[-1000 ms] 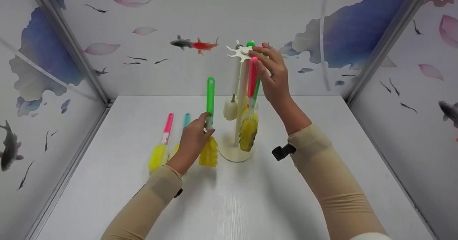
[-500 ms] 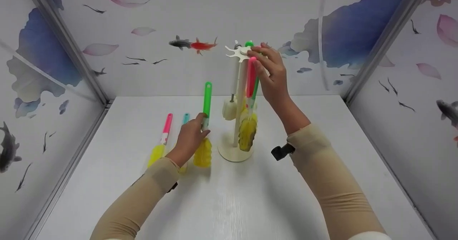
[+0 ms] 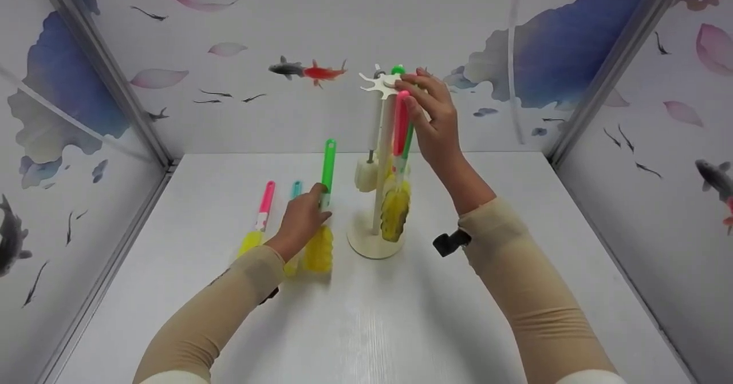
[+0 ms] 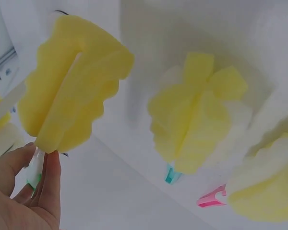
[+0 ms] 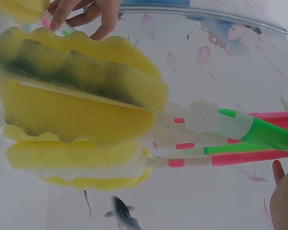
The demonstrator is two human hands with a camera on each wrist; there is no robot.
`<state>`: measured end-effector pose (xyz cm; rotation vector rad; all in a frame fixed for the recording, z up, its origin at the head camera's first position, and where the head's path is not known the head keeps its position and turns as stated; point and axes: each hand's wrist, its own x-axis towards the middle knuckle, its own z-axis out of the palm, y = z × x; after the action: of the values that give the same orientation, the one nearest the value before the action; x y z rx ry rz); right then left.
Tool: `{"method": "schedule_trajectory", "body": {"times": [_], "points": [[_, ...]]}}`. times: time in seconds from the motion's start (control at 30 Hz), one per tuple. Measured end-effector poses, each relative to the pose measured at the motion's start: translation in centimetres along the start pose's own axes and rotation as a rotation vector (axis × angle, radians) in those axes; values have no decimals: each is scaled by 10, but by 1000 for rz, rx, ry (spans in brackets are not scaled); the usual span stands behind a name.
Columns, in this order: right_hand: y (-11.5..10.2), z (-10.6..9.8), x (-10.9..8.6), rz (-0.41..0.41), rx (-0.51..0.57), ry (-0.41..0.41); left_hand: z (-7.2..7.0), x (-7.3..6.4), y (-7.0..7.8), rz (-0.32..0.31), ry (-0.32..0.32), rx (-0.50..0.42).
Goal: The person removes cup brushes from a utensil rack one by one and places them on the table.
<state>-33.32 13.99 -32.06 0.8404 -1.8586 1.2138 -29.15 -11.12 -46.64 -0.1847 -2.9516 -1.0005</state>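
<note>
In the head view, the left hand (image 3: 302,218) pinches the green-handled brush (image 3: 328,163) at its pale neck, left of the white rack (image 3: 379,208). The rack carries a white brush (image 3: 366,175) on its left and pink- and green-handled hanging brushes (image 3: 401,129) on its right. The right hand (image 3: 438,122) touches the rack's top; whether it grips, I cannot tell. A pink brush (image 3: 267,201) and a teal brush (image 3: 296,189) lie at left on the table (image 3: 366,327).

The left wrist view shows the held brush's yellow sponge head (image 4: 77,86) apart from those two.

In the right wrist view, the racked sponges bunch together, one dark-stained.
</note>
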Motion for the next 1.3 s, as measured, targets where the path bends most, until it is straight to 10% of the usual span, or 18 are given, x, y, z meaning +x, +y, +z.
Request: {"method": "schedule_trajectory", "body": {"times": [1.3], "points": [[1, 1, -1, -11, 1, 13, 32, 43, -19, -163, -223, 87]]}}
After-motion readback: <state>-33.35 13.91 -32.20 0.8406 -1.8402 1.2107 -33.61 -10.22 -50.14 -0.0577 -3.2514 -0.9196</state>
